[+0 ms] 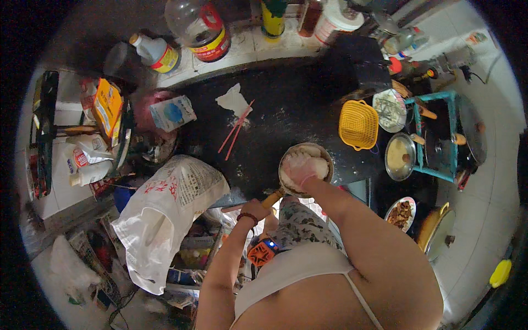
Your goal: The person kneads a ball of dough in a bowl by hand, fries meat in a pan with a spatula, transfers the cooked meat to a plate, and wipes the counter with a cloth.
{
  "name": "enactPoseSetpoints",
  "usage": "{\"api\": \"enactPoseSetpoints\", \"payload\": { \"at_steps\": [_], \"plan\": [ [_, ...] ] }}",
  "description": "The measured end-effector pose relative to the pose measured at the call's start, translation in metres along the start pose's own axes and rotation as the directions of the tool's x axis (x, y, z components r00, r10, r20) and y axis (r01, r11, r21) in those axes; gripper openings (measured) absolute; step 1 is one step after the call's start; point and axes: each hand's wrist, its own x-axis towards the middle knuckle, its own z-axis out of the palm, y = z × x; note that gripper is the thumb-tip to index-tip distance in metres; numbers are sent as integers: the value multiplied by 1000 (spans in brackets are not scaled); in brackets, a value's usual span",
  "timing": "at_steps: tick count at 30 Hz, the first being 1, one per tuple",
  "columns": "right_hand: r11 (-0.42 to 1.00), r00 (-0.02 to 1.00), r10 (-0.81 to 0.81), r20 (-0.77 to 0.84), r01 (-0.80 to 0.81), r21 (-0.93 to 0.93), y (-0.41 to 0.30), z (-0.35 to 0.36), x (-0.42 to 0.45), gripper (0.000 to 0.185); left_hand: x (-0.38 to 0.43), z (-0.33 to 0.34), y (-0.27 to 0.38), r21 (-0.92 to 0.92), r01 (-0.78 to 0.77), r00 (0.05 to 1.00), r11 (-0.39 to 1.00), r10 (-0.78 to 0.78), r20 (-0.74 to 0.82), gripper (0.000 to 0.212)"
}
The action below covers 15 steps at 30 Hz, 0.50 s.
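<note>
Near the front edge of the black countertop [268, 136] stands a round pan [283, 186] with pale dough [321, 166] in it. My right hand [298, 167], whitened with flour or dough, presses into the dough, and its fingertips are partly lost against it. My left hand [255, 209], with a beaded bracelet at the wrist, grips the pan's wooden handle [272, 199]. Behind and left of the pan, a pair of pink chopsticks [233, 138] lies crossed beside a crumpled white bag [235, 100], with white powder scattered around them.
A large white woven sack [177, 181] leans over the counter's left front. At the right are a yellow plastic basket [359, 124], a metal bowl of yellowish food [399, 156], a plate of brown food [401, 214] and a lidded pot [439, 233]. Bottles, including a large jug [200, 33], line the back ledge.
</note>
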Motion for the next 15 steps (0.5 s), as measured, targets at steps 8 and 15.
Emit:
{"api": "enactPoseSetpoints", "payload": {
  "at_steps": [8, 15],
  "plan": [
    [978, 998, 2, 58, 10, -208, 13, 34, 11, 29, -4, -18, 9, -83, 81, 978, 993, -63, 200, 52],
    [995, 991, 80, 104, -74, -66, 2, -6, 16, 27, 4, -12, 0, -122, 73, 994, 990, -63, 89, 52]
  ]
}}
